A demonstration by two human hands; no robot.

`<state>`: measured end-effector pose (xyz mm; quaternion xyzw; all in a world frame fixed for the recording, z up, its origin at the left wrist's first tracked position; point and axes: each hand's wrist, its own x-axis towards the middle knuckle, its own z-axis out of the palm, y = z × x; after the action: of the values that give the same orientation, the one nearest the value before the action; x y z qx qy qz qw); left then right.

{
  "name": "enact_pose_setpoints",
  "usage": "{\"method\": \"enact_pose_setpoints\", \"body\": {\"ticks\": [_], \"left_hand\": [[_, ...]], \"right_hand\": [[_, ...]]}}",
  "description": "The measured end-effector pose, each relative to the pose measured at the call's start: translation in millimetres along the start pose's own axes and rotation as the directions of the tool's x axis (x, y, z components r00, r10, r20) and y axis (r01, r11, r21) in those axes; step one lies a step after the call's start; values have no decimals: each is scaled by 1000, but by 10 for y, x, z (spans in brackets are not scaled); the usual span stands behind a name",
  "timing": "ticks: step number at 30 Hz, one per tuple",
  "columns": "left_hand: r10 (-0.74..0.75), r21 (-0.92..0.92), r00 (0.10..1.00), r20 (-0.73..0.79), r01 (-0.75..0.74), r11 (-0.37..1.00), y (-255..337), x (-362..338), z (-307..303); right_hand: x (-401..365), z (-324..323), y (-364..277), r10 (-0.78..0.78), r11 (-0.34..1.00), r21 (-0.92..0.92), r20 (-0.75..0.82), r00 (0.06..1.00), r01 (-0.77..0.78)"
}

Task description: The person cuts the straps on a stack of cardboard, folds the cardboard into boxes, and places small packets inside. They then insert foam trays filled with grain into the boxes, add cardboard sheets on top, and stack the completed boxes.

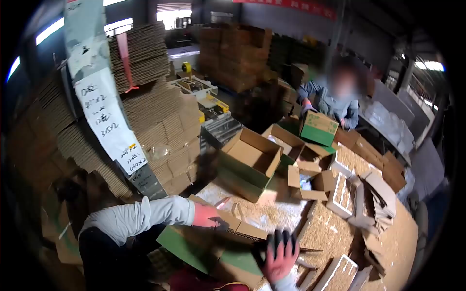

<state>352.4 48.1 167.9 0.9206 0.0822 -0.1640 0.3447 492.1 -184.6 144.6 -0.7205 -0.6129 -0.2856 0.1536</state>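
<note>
A green-and-brown cardboard box (pixel 194 250) lies on its side in front of my body, its brown flaps along the far edge. My left hand (pixel 209 217), in a pink glove with dark fingertips, is closed over the upper edge of that box. At the box's right end my right hand (pixel 280 257), gloved in pink and black, has its fingers stretched out and spread. Whether its palm touches the box is hidden. A thin dark pointed strip (pixel 310 250) shows just right of my right fingers. Beyond my left hand, a small pink object (pixel 222 202) lies on the table.
Open cardboard boxes (pixel 252 154) stand across the table. White trays with brown filling (pixel 342 196) and torn cardboard (pixel 381 196) lie right. A co-worker (pixel 335 97) opposite holds a green-and-brown box (pixel 318 128). Flattened cardboard stacks (pixel 160 114) and a post with handwritten paper (pixel 104 116) stand left.
</note>
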Motion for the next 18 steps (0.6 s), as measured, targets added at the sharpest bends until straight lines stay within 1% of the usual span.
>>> {"method": "enact_pose_setpoints", "body": {"ticks": [1,2,3,4,5,6,7,8,9,10,11,12,13,14,15,16,17,18], "left_hand": [[-90,45,996,-11,91,995,43,32,-95],[-184,88,983,-13,184,979,76,47,-163],[-244,111,963,-119,257,960,60,98,-191],[-83,250,921,-380,189,950,-3,80,-197],[-7,287,885,-466,159,945,-2,75,-341],[-67,275,833,-549,256,927,35,29,-471],[-263,143,860,-437,356,924,83,-4,-678],[-257,140,860,-441,348,927,7,116,-591],[143,436,841,-522,119,892,-133,318,-384],[526,713,721,-451,-63,698,-188,457,-181],[750,703,509,-423,-338,626,75,608,15],[779,574,570,-262,-557,600,161,867,307],[848,507,484,-217,-686,522,109,1223,730],[831,539,556,-4,-699,470,183,1397,823],[769,563,606,203,-715,415,225,1517,864],[690,596,689,223,-656,462,96,1573,973],[596,636,766,240,-588,499,-60,1620,1022],[612,439,770,182,-620,650,-144,1701,1098]], "right_hand": [[-137,-15,-77,-11,993,113,-51,999,17],[-249,-139,-135,-91,986,138,-30,995,94],[-314,-298,-31,-172,970,172,-32,985,175],[-374,-282,108,-164,947,270,-56,985,173],[-363,-297,239,-152,917,361,-77,985,170],[-348,-372,424,-180,833,512,-104,978,208],[-221,-537,582,-202,726,645,-133,970,240],[-96,-662,723,-319,566,794,-36,947,221],[-69,-406,811,-487,363,907,-11,874,214],[-71,-104,640,-464,407,887,-6,886,219],[-111,204,437,-436,449,865,-5,900,223],[-315,537,377,-559,609,790,356,749,79],[-477,740,353,-569,765,644,673,473,4],[-97,226,375,-380,806,522,819,430,-281],[-553,435,685,-261,250,834,547,795,-492],[-343,-83,709,-156,-166,780,584,797,-604],[-318,-111,695,-158,-157,783,582,798,-602],[-305,-100,642,-19,-31,834,551,834,-551]]}}
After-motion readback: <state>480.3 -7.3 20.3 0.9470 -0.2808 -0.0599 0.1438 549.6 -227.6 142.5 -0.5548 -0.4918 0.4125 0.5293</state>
